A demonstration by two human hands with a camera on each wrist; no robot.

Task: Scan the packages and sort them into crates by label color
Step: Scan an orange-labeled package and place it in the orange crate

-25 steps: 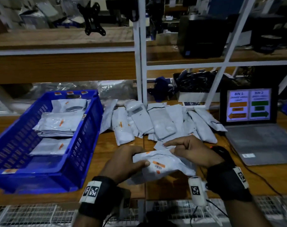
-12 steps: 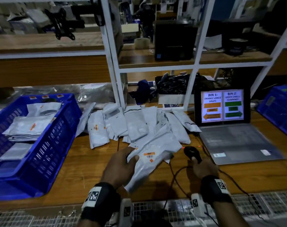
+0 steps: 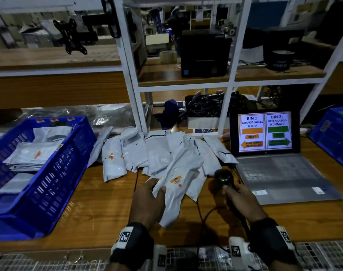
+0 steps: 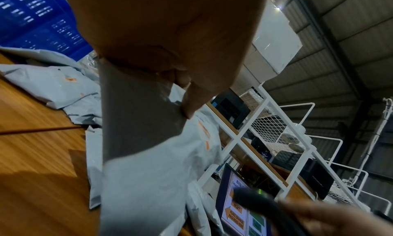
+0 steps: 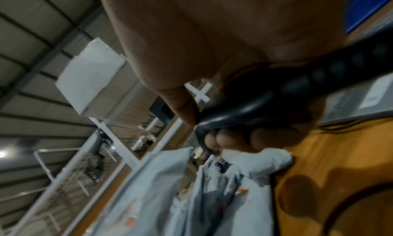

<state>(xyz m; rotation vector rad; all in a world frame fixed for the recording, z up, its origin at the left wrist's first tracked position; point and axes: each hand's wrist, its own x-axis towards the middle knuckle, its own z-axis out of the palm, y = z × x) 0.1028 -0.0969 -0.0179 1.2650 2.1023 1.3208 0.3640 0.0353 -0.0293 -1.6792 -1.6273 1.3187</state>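
Note:
My left hand (image 3: pixel 151 194) grips a grey mailer package (image 3: pixel 178 184) by its left edge, its orange label (image 3: pixel 175 179) facing up; thumb and fingers pinch the package (image 4: pixel 153 138) in the left wrist view. My right hand (image 3: pixel 239 196) is curled round a black handheld scanner (image 3: pixel 223 178) with a green light, held just right of the package. The fingers (image 5: pixel 234 138) wrap the scanner (image 5: pixel 266 98) handle. A pile of grey packages (image 3: pixel 166 151) lies behind on the wooden table. A blue crate (image 3: pixel 55 173) at left holds orange-labelled packages.
An open laptop (image 3: pixel 264 133) at right shows BIN 1 orange with a left arrow and BIN 2 green with a right arrow. A second blue crate (image 3: pixel 335 133) stands at the far right edge. White shelf posts (image 3: pixel 131 90) rise behind the pile. The scanner's cable (image 3: pixel 203 216) trails towards me.
My right hand let go of the package and took up the scanner. The left hand lifted the package and turned its label up. My view shifted right.

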